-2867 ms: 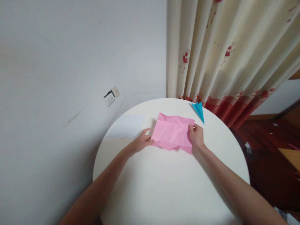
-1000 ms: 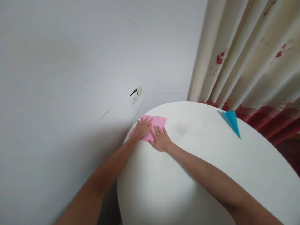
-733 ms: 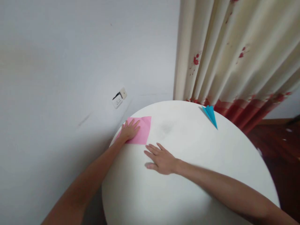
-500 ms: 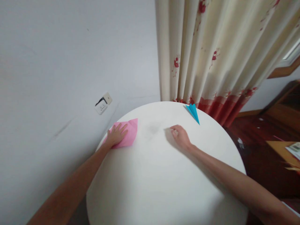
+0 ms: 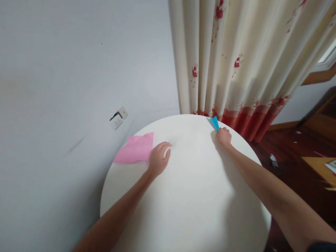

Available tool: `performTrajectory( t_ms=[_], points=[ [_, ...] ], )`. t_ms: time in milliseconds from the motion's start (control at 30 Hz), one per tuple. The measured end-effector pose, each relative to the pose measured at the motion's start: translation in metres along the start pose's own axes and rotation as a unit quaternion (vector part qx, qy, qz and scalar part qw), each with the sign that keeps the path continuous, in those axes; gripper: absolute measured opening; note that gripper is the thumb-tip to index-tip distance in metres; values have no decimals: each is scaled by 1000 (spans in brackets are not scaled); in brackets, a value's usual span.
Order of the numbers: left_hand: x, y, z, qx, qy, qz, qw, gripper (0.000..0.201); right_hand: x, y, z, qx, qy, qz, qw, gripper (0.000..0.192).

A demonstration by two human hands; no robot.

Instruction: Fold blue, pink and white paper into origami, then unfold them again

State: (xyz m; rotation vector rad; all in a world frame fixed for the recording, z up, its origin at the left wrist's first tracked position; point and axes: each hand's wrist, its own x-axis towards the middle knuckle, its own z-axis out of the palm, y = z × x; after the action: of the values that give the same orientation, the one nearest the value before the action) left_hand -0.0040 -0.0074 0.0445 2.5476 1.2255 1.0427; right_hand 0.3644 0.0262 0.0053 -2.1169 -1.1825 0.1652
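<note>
A single head-worn camera is looking forward and down from above a round white table [image 5: 183, 196], close enough that both forearms are filling the lower frame. It is facing a wall [image 5: 78, 70] and a curtain [image 5: 236, 63] beyond the table's far edge.

Soft, even daylight, fairly dim, no hard glare. Light seems to filter through the curtain [image 5: 244, 59] beyond the right hand [image 5: 224, 137] and from a bright window sliver at the far upper right. The white surface [image 5: 189, 196] is brightest between the two forearms and greys off toward its near rim. Faint soft shadows lie just left of the right arm and under the left hand [image 5: 158, 159]. The wall [image 5: 78, 70] beyond the left hand looks flat and grey. Slight motion blur on both hands; edges soft overall. Wide-angle bend: curtain folds fan outward, and the floor right of the right arm is dark and smeared.
</note>
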Motion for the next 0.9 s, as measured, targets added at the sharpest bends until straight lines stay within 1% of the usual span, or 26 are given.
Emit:
performTrajectory(
  t_ms=[33,100,167,200,267,333,367,433,467,500,533,600,667,767,833,900],
  points=[
    [-3,13,8,-38,-20,-2,999,28,1,-2,-2,17,0,8,1000,31],
    [-7,28,22,-117,-52,-22,991,24,-2,-11,-5,59,-1,20,998,30],
    [-7,33,36,-191,-61,-73,977,20,-12,-26,-3,115,-12,27,993,27],
    [-6,33,42,-236,-63,-108,964,18,-21,-35,-1,147,-24,32,988,26],
    [-3,31,54,-323,-55,-173,929,21,-47,-57,7,220,-73,43,972,28],
    [-3,29,62,-379,-43,-218,898,31,-82,-77,16,293,-137,42,945,33],
    [-4,29,65,-411,-36,-241,878,36,-100,-86,20,326,-171,36,929,34],
    [-9,30,66,-467,-18,-279,839,38,-134,-99,27,379,-224,27,898,37],
    [-12,30,65,-487,-10,-290,824,36,-147,-103,30,412,-254,27,875,38],
    [-14,30,64,-497,-1,-294,816,34,-159,-105,32,480,-298,45,824,37],
    [-17,30,63,-502,6,-296,813,32,-167,-106,34,522,-320,63,788,37],
    [-20,29,61,-498,12,-296,815,30,-177,-106,37,557,-320,86,761,39],
    [-21,27,60,-475,8,-288,831,28,-181,-104,37,567,-297,81,764,40],
    [-20,26,59,-429,-9,-262,865,27,-179,-102,34,577,-267,50,770,35],
    [-19,28,59,-425,-20,-248,870,26,-177,-102,30,585,-250,52,770,33],
    [-18,31,59,-444,-16,-246,862,26,-175,-102,28,591,-235,72,768,33]
  ],
)
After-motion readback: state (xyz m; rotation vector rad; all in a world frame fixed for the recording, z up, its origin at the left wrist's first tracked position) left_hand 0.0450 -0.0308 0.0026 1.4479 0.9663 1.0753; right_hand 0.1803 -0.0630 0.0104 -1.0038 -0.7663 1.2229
